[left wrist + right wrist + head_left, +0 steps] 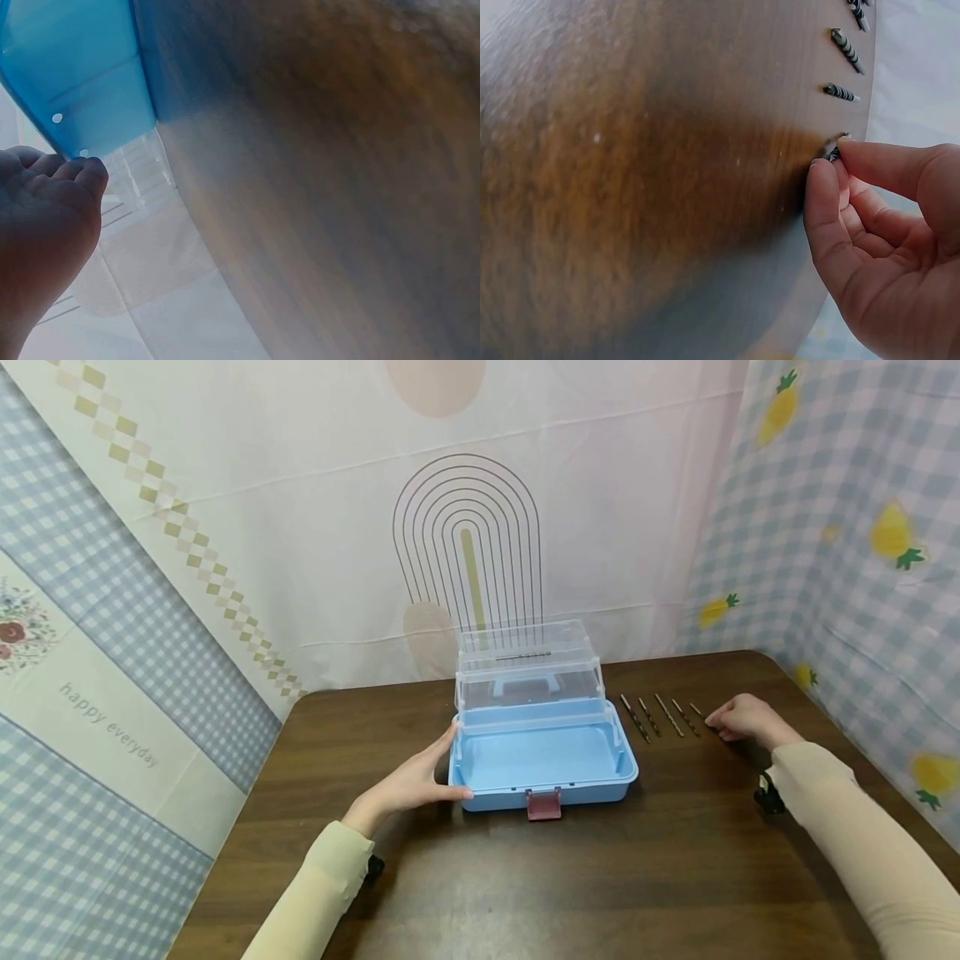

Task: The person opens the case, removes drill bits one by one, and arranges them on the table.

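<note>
A light blue tool box (540, 758) stands with its clear lid raised and its tray lifted at the back. My left hand (416, 781) spans the box's left side, its thumb along the front corner and its fingers straight against the side wall. In the left wrist view, the fingertips of that hand (56, 187) touch the blue wall. On the right, my right hand (742, 718) pinches the end of a drill bit (697, 710) between thumb and index finger. The right wrist view shows the dark bit (834, 152) at those fingertips, close over the table, partly hidden.
Several drill bits, including a larger one (635, 718), lie in a row between box and right hand. Another bit (523, 655) lies in the clear upper tray (525, 689). A plum-coloured latch (543, 805) hangs at the front. Cloth hangings (337, 552) border the brown table (570, 893).
</note>
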Available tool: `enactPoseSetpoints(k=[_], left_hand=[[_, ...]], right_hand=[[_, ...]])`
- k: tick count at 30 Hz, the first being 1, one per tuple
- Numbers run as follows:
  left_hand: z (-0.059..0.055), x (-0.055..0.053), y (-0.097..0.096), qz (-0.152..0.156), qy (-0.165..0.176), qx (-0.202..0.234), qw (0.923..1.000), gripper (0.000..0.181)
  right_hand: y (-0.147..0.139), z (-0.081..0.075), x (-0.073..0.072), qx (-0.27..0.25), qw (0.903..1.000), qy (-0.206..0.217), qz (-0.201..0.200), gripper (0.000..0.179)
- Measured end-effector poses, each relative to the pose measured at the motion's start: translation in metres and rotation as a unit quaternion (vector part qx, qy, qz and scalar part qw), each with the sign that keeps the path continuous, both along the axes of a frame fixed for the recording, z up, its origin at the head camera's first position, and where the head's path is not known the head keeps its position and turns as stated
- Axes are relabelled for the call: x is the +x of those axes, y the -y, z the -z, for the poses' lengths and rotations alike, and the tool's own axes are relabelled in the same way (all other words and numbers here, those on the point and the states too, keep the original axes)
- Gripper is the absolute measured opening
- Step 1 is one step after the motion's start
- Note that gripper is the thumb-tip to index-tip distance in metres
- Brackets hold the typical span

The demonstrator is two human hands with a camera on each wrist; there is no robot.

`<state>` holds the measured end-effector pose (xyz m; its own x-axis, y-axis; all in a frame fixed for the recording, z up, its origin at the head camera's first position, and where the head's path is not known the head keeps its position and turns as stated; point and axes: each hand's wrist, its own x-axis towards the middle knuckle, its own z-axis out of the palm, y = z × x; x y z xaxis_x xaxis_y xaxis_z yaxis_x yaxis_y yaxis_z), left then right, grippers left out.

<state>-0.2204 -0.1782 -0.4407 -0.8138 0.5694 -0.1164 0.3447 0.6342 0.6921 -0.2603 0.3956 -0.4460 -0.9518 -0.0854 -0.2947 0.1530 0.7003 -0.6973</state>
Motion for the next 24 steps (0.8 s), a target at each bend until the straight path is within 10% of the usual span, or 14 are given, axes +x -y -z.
enactPoseSetpoints(k=[24], left_hand=[[0.002, -0.002, 0.001, 0.003, 0.003, 0.004, 1.0, 0.118]], right_hand=[[0.011, 0.001, -0.001, 0.007, 0.9997, -0.014, 0.017, 0.031]])
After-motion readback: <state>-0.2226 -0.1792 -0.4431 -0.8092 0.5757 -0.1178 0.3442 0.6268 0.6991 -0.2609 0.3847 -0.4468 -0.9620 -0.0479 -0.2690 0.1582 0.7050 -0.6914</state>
